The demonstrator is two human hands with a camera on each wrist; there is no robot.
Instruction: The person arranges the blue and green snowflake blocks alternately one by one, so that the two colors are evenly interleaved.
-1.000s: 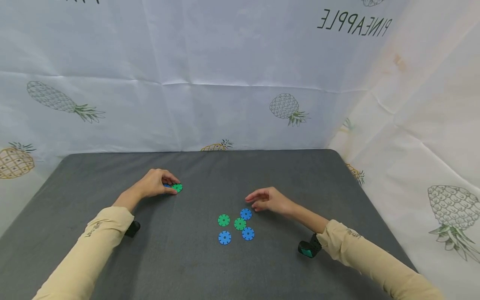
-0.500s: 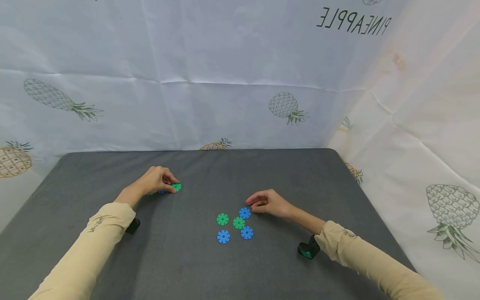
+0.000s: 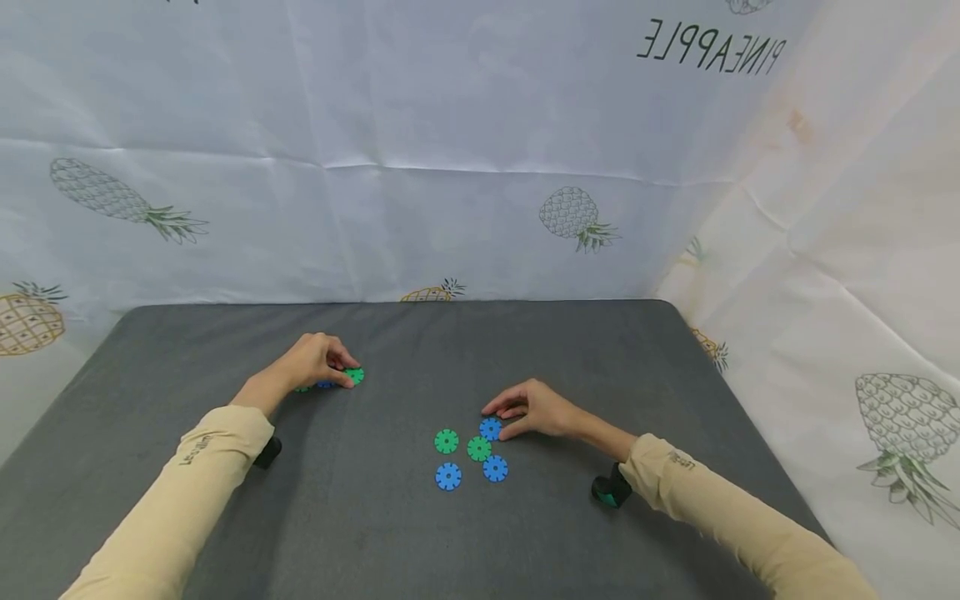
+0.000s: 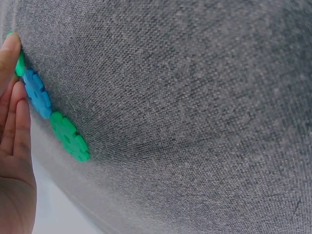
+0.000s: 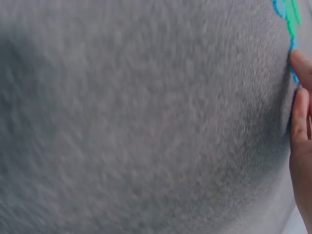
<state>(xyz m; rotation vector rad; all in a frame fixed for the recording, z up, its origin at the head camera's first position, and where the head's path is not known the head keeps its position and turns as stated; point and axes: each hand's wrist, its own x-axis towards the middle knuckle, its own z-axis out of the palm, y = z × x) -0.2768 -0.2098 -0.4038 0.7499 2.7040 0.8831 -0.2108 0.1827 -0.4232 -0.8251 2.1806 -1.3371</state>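
Note:
On the dark grey table, my left hand (image 3: 311,362) pinches a notched green plastic disc (image 3: 356,376) at the right end of a short row. Beside it, partly under the hand, lie a blue disc (image 4: 37,92) and another green disc (image 4: 69,137), shown in the left wrist view. My right hand (image 3: 543,408) reaches over a blue disc (image 3: 491,428), its thumb at the disc's near edge and its fingertips just beyond the far side. Whether those fingertips touch the disc cannot be seen.
Left and front of the right hand lie two green discs (image 3: 446,441) and two more blue discs (image 3: 448,477), flat on the cloth. A white pineapple-print curtain (image 3: 450,233) hangs along the table's (image 3: 600,333) back edge and right side.
My right hand has shifted slightly left, bringing thumb and fingers around the blue disc. My left hand has moved slightly, uncovering part of the green disc at the row's left.

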